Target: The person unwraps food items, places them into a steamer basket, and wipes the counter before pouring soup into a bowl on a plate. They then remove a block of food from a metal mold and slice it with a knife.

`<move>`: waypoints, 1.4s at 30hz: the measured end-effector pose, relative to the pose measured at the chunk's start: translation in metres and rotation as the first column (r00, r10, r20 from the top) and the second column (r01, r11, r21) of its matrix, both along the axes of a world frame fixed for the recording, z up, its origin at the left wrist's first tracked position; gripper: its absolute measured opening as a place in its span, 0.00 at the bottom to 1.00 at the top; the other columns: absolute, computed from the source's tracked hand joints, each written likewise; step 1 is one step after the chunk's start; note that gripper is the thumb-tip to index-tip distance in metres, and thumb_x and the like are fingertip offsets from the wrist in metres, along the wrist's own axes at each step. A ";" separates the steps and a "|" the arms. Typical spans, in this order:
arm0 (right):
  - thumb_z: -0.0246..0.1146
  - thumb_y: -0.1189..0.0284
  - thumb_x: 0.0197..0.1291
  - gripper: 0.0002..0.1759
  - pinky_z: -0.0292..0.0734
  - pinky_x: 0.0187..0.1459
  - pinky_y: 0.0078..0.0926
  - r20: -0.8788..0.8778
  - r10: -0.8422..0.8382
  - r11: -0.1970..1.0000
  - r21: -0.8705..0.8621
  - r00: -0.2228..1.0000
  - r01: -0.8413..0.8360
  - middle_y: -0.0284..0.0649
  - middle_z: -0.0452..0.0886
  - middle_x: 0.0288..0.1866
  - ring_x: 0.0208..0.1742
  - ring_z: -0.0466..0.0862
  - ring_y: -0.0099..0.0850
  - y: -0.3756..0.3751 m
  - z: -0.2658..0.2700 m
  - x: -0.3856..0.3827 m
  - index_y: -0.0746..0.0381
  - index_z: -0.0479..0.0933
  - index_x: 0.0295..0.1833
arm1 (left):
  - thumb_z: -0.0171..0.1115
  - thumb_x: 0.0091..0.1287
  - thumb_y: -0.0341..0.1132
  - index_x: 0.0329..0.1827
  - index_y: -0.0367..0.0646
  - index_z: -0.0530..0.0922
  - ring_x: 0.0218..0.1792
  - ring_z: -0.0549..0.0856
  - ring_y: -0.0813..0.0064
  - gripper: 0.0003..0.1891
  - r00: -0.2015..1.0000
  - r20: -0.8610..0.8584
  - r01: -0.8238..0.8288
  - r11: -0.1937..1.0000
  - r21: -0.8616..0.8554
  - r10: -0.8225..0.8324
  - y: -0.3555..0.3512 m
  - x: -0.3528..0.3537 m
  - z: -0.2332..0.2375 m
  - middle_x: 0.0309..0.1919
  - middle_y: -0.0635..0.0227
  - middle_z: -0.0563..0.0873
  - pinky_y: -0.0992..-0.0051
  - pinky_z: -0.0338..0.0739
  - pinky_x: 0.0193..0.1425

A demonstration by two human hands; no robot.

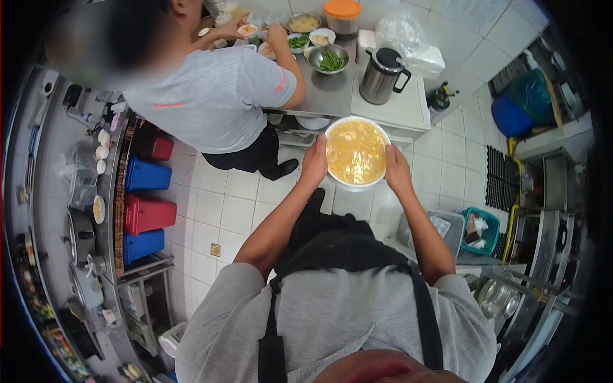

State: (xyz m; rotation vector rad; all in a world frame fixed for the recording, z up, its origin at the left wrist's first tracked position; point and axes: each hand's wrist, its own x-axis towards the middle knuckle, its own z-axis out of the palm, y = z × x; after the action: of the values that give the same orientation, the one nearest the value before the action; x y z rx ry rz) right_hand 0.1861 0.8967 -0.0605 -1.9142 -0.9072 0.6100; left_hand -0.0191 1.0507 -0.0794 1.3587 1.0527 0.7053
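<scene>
This is a working kitchen. A steel counter (332, 96) holds bowls of chopped greens (331, 61) beside tiled walls.

Grey short-sleeved shirt — black apron, black straps.

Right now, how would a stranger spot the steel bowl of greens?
Find the metal counter beside the co-worker. The steel bowl is left of the black-lidded jug. Long green pieces set it apart from the similar bowl behind, whose food is pale.
</scene>
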 end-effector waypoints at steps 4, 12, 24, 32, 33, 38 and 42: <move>0.45 0.51 0.87 0.33 0.74 0.71 0.46 -0.014 -0.029 0.999 -0.022 0.999 0.028 0.63 0.84 0.66 0.69 0.83 0.57 0.038 -0.003 0.009 0.67 0.77 0.74 | 0.34 0.86 0.67 0.63 0.26 0.83 0.63 0.83 0.41 0.46 0.995 -0.103 0.011 0.999 -0.033 -0.014 0.042 0.010 -0.024 0.60 0.34 0.85 0.54 0.71 0.73; 0.45 0.50 0.87 0.33 0.72 0.73 0.46 -0.025 0.018 0.999 -0.035 1.000 -0.019 0.63 0.83 0.66 0.70 0.81 0.57 0.091 -0.003 0.017 0.64 0.75 0.78 | 0.33 0.85 0.69 0.66 0.26 0.80 0.65 0.80 0.38 0.47 0.990 -0.137 0.040 0.999 -0.037 -0.044 0.085 0.009 -0.038 0.62 0.33 0.83 0.52 0.68 0.76; 0.44 0.50 0.87 0.33 0.75 0.69 0.48 0.035 0.142 0.990 -0.005 0.989 -0.142 0.65 0.85 0.60 0.64 0.83 0.59 0.128 -0.007 0.005 0.65 0.75 0.77 | 0.37 0.86 0.67 0.71 0.26 0.77 0.66 0.84 0.54 0.44 0.990 -0.113 -0.096 0.988 -0.122 0.083 0.098 -0.022 -0.045 0.65 0.44 0.85 0.63 0.73 0.74; 0.44 0.50 0.87 0.33 0.74 0.70 0.49 0.043 0.212 0.977 -0.011 0.976 -0.212 0.63 0.84 0.63 0.67 0.82 0.59 0.126 -0.008 -0.014 0.65 0.76 0.76 | 0.39 0.86 0.67 0.65 0.25 0.80 0.63 0.86 0.51 0.44 0.958 -0.131 -0.267 0.960 -0.091 0.254 0.064 -0.043 -0.013 0.60 0.41 0.87 0.60 0.75 0.71; 0.44 0.50 0.87 0.34 0.74 0.71 0.48 0.052 0.217 0.976 -0.027 0.975 -0.216 0.63 0.84 0.63 0.68 0.81 0.58 0.123 -0.003 -0.021 0.65 0.76 0.76 | 0.39 0.86 0.66 0.66 0.25 0.80 0.63 0.86 0.55 0.43 0.965 -0.096 -0.254 0.959 -0.124 0.243 0.058 -0.050 -0.008 0.60 0.44 0.88 0.62 0.76 0.71; 0.44 0.49 0.86 0.34 0.75 0.70 0.50 0.096 0.317 0.945 -0.113 0.943 -0.306 0.63 0.83 0.62 0.66 0.82 0.59 0.110 0.018 -0.063 0.65 0.76 0.77 | 0.39 0.86 0.67 0.72 0.29 0.79 0.66 0.85 0.66 0.44 0.954 0.010 -0.286 0.924 -0.254 0.298 0.013 -0.094 0.030 0.64 0.52 0.88 0.69 0.74 0.73; 0.46 0.49 0.86 0.33 0.76 0.68 0.52 0.075 0.388 0.914 -0.156 0.919 -0.373 0.65 0.82 0.61 0.64 0.83 0.61 0.103 0.028 -0.110 0.62 0.76 0.77 | 0.37 0.88 0.64 0.72 0.31 0.79 0.67 0.84 0.68 0.41 0.925 0.037 -0.354 0.891 -0.284 0.379 -0.012 -0.149 0.014 0.66 0.54 0.87 0.69 0.74 0.75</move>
State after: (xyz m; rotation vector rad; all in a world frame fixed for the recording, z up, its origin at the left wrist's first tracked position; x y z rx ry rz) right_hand 0.0763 1.0000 -0.0329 -1.9176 -1.3560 0.8263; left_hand -0.1678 1.0389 -0.0654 0.8885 1.2980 0.8551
